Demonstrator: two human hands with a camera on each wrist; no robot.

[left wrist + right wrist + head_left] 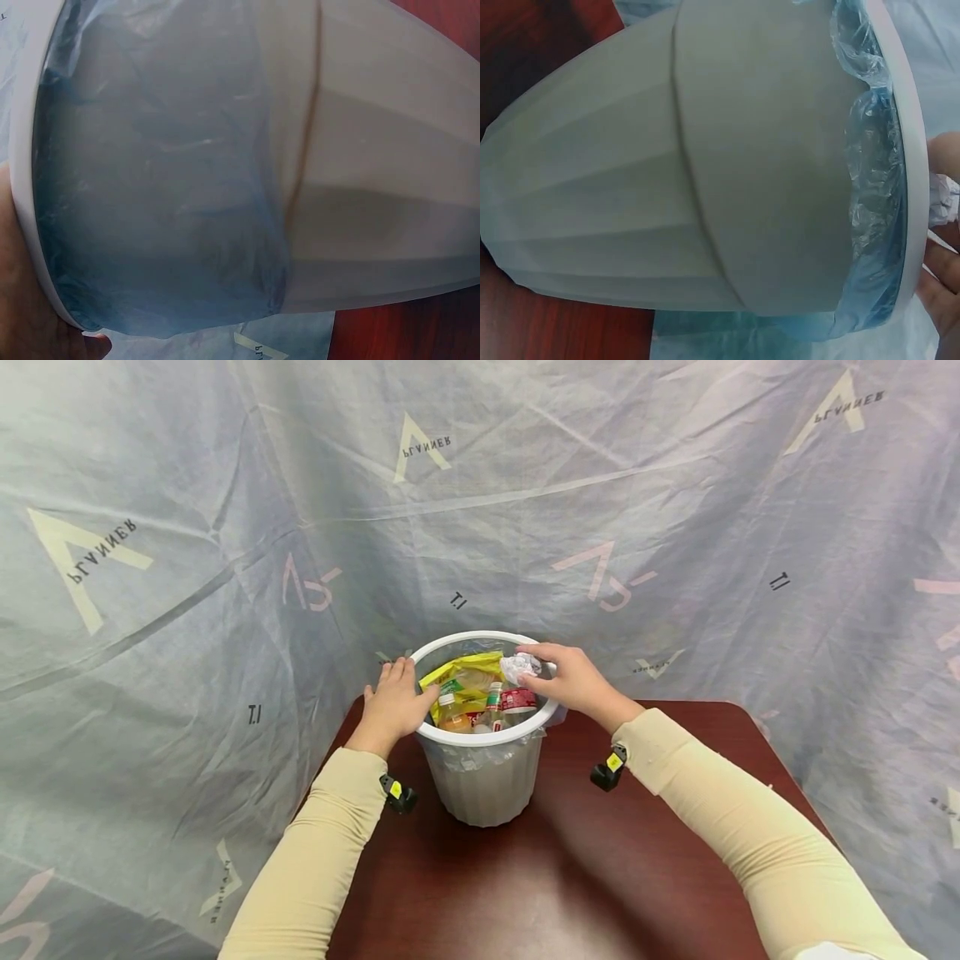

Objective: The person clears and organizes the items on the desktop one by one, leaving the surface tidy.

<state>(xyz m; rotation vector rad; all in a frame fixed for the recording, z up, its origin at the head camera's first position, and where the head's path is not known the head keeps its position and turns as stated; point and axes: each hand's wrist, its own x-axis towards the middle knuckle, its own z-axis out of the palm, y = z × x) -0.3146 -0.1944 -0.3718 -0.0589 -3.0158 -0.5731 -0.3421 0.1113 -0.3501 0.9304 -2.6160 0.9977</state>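
A grey waste bin (483, 785) with a white rim (480, 739) and a clear plastic liner (165, 187) stands on the table. My left hand (396, 706) rests on the left side of the rim, fingers extended and thumb over the edge. My right hand (573, 677) pinches a crumpled paper ball (519, 667) just above the right side of the opening; the paper (943, 199) also shows past the rim in the right wrist view. Inside lie a yellow snack bag (468, 677), a bottle with orange contents (452, 717), a slim bottle (494, 697) and a red-labelled bottle (519, 699).
The dark red-brown table (637, 860) extends toward me and to the right of the bin. Grey printed cloth (480, 527) hangs behind and on both sides, close to the table's far edge.
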